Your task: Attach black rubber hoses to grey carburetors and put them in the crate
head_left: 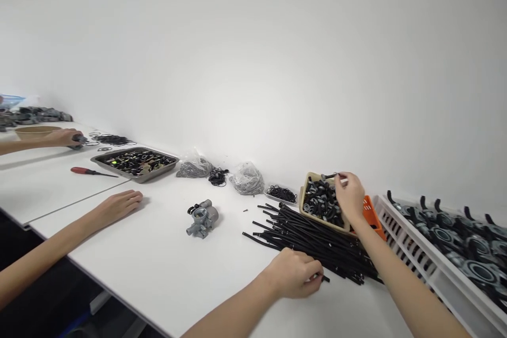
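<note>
My left hand is closed in the lower middle, with the short end of a black rubber hose poking out past its fingers. Beside it lies a loose bundle of black hoses. Over the beige basket at right, my right hand pinches a small black part with a greyish end. Similar black and grey parts fill that basket. A grey metal carburetor rests on the white table to the left of the hoses, touched by neither hand.
Carburetors fill a white crate at right, near an orange basket. Bags of small parts line the wall. A co-worker's hand lies flat; another hand grips a grey part near a tray and screwdriver.
</note>
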Available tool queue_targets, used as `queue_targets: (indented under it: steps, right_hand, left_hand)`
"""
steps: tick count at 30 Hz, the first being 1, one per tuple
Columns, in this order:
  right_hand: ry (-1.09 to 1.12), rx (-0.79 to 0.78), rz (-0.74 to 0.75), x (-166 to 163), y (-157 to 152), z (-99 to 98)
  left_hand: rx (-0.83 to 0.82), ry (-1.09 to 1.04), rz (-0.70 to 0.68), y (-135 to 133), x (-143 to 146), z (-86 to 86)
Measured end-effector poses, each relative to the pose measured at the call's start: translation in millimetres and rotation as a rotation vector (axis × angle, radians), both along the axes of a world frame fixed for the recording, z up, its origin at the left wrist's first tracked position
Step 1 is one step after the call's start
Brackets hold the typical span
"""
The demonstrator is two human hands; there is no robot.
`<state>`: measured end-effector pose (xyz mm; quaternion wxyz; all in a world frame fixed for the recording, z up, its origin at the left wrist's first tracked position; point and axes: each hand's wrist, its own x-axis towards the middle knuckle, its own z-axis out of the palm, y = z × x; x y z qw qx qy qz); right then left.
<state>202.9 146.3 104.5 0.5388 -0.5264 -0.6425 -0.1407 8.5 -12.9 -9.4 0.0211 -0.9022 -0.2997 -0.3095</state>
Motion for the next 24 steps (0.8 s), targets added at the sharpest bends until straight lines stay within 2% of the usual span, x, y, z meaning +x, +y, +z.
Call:
queue_targets:
  steps: [2,5,9,11,14,19,22,24]
  right_hand:
    - [0.188,-0.02,0.006,6.3,-23.2,-2.5]
    - [0.39,-0.079,0.067,10.0,-66.0,-21.6]
    - [0.707,-0.266,0.408,1.3,-116.2,-62.9]
    - [0.828,-0.372,0.478,-4.8,-132.4,-79.6]
    - [0.883,-0.431,0.519,-10.4,-145.1,-92.9]
    - [0.869,-0.389,0.54,-9.4,-146.8,-99.9]
    - [0.932,-0.389,0.565,-6.7,-142.3,-105.5]
    - [0.958,-0.388,0.592,-5.8,-138.7,-109.7]
  left_hand:
    - [0.023,0.014,-0.002,3.5,1.6,-3.6]
    - [0.038,0.008,0.008,6.3,2.2,-6.3]
    - [0.021,-0.015,0.033,6.6,-2.7,-1.7]
    - [0.003,-0.033,0.068,7.4,-7.1,2.8]
    - [-0.026,-0.077,0.139,8.1,-14.8,12.3]
    - [-0.106,-0.172,0.287,-9.1,-40.8,37.6]
    - [-0.162,-0.217,0.449,-33.9,-79.0,50.0]
    - [-0.189,-0.229,0.656,-52.4,-114.9,52.9]
